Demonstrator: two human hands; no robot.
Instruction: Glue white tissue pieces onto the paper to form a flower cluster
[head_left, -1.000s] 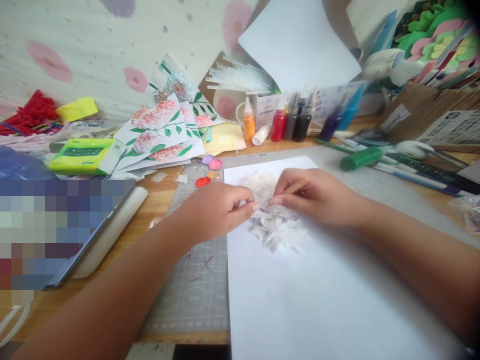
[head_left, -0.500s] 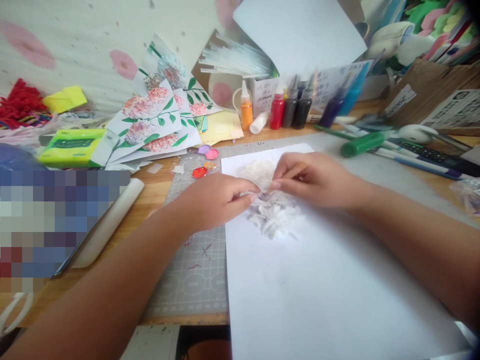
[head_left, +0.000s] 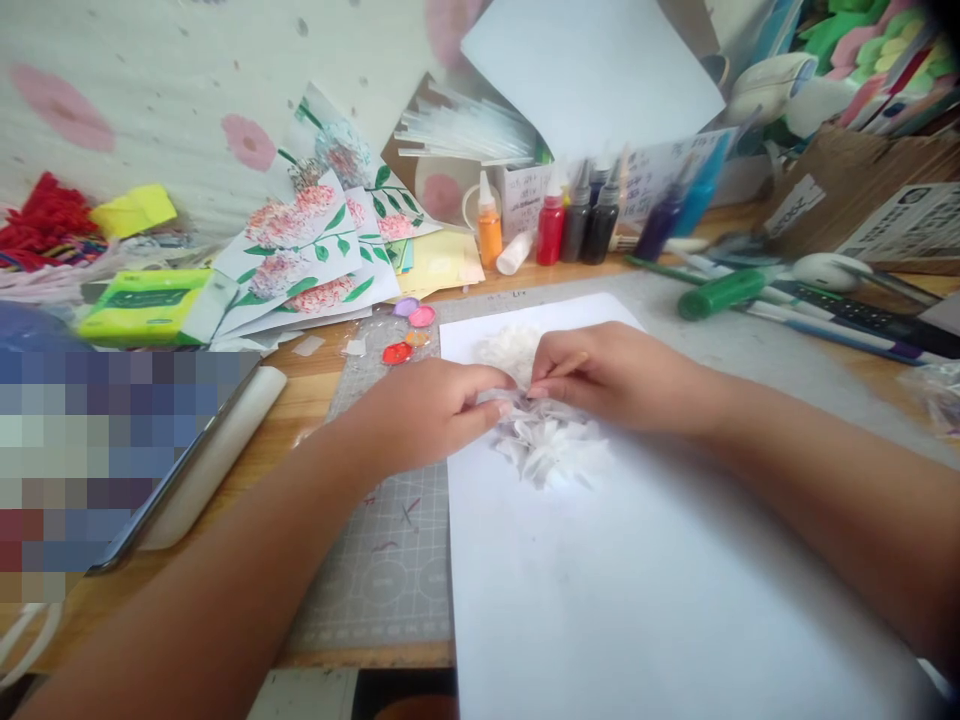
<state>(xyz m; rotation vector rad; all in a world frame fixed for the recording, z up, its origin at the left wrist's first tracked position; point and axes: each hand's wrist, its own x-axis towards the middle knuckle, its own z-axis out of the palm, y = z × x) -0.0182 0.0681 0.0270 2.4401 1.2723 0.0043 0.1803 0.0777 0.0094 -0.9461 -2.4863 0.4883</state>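
A large white sheet of paper (head_left: 585,590) carries two ruffled white clusters that look like thin paper petals. The far cluster (head_left: 506,347) is partly covered by my hands, while the near cluster (head_left: 551,447) shows loose, pointed edges. At the near cluster's upper left edge, my left hand (head_left: 431,412) has thumb and forefinger closed on white petals. My right hand (head_left: 611,378) pinches a thin wooden stick (head_left: 574,364), and its fingertips meet the petals right beside the left ones. The stick's lower tip is hidden.
Beneath the paper lies a grey cutting mat (head_left: 375,590). Small red paint (head_left: 397,354) and pink paint (head_left: 421,316) blobs sit to the left. Behind stand several bottles, including an orange bottle (head_left: 490,230). Flower pictures (head_left: 300,240) lean at the back; a green-handled tool (head_left: 720,294) lies right.
My right hand has shifted slightly left and down, bringing its fingertips closer to my left hand. The stick now points more sideways. The camera view has tilted a little.
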